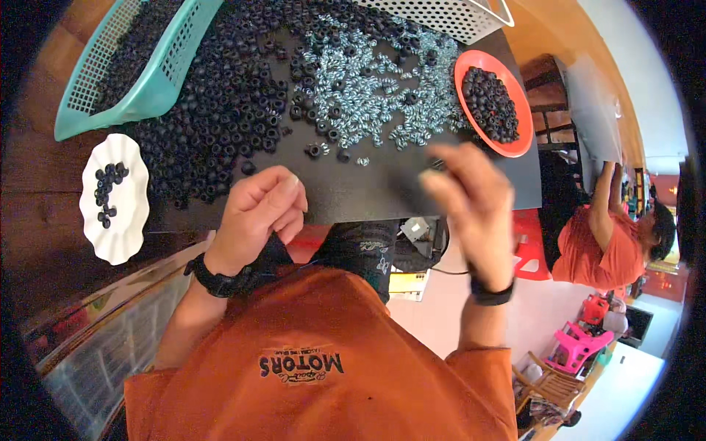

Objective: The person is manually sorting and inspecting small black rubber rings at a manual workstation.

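My left hand (259, 208) is at the near edge of the dark table, its fingers curled in against the thumb. Whatever those fingers may hold is hidden. To the right, my right hand (472, 202) is raised over the table edge and blurred by motion. Its thumb and forefinger pinch a small black part (435, 164), too smeared to make out in detail. Beyond my hands lie a wide heap of small black ring-like parts (213, 117) and a pile of small shiny metal coil springs (353, 88). A few loose black parts (315, 150) lie near the springs.
A teal basket (158, 92) of dark pieces stands at the far left, with a white scalloped dish (129, 235) nearer. At right sits an orange-red plate (521, 110) of black parts; behind is a white perforated basket (448, 22). Another person (603, 235) works at far right.
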`<state>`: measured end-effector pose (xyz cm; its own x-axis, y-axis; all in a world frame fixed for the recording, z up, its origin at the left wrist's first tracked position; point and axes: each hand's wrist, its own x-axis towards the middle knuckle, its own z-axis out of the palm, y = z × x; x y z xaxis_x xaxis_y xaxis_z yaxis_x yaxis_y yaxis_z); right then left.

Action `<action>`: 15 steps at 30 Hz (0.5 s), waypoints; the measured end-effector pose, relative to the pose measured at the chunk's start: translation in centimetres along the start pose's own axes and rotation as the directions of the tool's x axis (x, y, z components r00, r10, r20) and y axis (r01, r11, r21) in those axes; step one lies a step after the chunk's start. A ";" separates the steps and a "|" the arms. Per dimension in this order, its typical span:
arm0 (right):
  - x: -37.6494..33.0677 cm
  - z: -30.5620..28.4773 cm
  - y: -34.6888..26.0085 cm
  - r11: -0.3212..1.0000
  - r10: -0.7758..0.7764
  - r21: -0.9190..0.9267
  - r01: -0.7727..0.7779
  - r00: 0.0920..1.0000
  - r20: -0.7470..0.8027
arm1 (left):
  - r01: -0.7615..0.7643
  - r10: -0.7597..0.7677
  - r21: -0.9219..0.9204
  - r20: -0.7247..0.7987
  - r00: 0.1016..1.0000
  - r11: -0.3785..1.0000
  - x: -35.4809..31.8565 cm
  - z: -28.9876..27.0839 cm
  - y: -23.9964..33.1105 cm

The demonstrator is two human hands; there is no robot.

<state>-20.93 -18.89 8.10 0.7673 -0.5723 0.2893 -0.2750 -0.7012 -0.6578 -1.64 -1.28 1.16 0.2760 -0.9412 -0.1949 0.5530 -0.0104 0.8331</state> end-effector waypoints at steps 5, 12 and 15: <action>2.9 -6.9 5.5 0.897 0.441 -0.041 -0.441 0.897 -0.004 | -0.039 0.039 0.005 0.005 0.999 0.999 0.1 0.1 0.0; 5.6 -10.1 12.7 0.872 0.435 -0.272 -0.407 0.899 0.047 | -0.015 0.015 0.036 -0.004 1.000 0.999 0.4 0.2 0.1; 5.7 -10.8 15.1 0.895 0.366 -0.272 -0.352 0.930 0.001 | 0.002 0.000 0.068 -0.027 1.000 0.998 0.4 0.3 0.4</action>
<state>-26.98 -37.32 7.26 0.6138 -0.7890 0.0274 -0.6743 -0.5420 -0.5016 -1.56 -1.73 1.62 0.2972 -0.9317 -0.2086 0.4987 -0.0349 0.8661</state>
